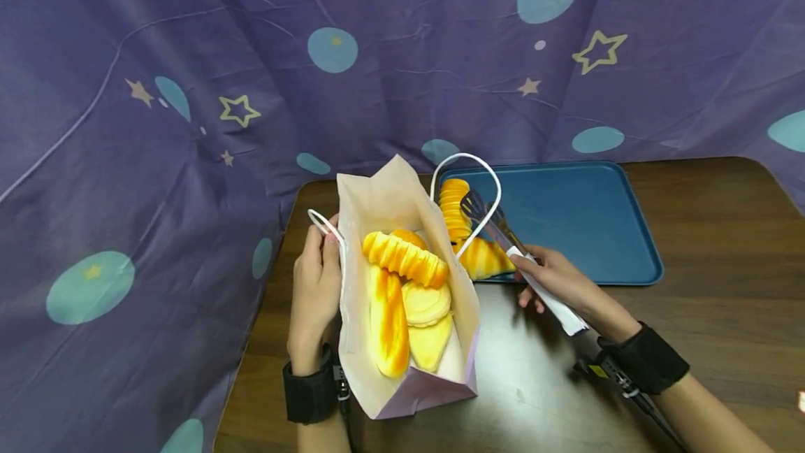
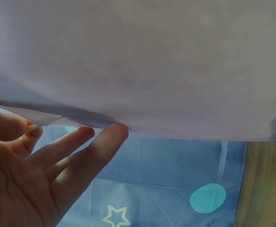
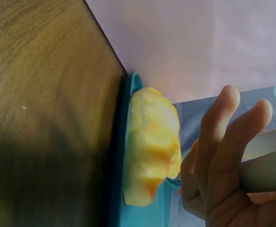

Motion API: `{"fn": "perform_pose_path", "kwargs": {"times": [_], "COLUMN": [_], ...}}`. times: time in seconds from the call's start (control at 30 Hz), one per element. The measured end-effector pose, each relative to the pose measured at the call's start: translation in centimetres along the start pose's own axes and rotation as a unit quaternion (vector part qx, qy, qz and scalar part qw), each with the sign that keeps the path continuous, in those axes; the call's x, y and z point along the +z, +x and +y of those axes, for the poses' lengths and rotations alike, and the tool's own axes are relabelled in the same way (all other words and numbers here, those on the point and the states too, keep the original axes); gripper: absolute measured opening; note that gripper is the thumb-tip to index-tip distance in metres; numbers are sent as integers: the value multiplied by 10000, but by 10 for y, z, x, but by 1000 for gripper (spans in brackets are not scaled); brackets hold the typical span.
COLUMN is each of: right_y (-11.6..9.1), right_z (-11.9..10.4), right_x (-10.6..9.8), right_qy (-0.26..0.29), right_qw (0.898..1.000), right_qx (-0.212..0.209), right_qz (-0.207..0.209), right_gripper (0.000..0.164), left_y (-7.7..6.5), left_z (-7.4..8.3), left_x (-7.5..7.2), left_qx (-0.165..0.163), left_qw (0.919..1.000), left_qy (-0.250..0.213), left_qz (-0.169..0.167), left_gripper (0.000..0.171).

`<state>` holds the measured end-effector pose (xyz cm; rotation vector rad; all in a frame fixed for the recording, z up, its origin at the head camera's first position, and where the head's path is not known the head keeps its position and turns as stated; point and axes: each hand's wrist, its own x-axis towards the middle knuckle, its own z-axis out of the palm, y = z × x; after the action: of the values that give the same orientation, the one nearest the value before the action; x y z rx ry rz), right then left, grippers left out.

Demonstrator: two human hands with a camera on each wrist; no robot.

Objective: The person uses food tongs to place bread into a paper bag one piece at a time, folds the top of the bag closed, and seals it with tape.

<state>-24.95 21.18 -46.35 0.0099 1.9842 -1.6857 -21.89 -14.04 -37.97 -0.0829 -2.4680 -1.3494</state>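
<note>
A paper bag, pale purple outside and white inside, stands with its mouth up. My left hand pinches its left rim between thumb and fingers, by a white rope handle. Inside lie a ridged roll, a long bun, a round bread and a pale pointed one. With white-handled tongs in its grip, my right hand is beside the bag. The tongs' dark slotted tips overlap another ridged roll on the tray. Below them is a croissant-like bread.
The blue tray lies at the back of the wooden table, its left end partly behind the bag. The bag's right rope handle arches over that end. A purple patterned curtain hangs behind and at the left.
</note>
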Motion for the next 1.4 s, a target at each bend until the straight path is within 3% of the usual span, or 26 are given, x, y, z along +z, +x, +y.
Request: {"fn": "perform_pose_path", "kwargs": {"times": [0.3, 0.67, 1.03, 1.4], "right_y": [10, 10, 11, 10], "right_z": [3, 5, 3, 7], "right_x": [8, 15, 14, 14], "right_qy": [190, -274, -577, -304], "right_qw": [9997, 9995, 9982, 9991], "right_qx": [142, -3, 38, -42], "right_qz": [-106, 155, 155, 280], "right_gripper": [70, 68, 64, 57], "left_y": [0, 2, -1, -2], "left_z": [0, 0, -2, -3], "left_x": [1, 0, -1, -1], "left_qx": [-38, 96, 11, 24], "left_qw": [10000, 9999, 10000, 9999], "left_qy": [49, -11, -58, -120], "left_qz": [-33, -57, 55, 66], "left_gripper": [42, 42, 43, 43]}}
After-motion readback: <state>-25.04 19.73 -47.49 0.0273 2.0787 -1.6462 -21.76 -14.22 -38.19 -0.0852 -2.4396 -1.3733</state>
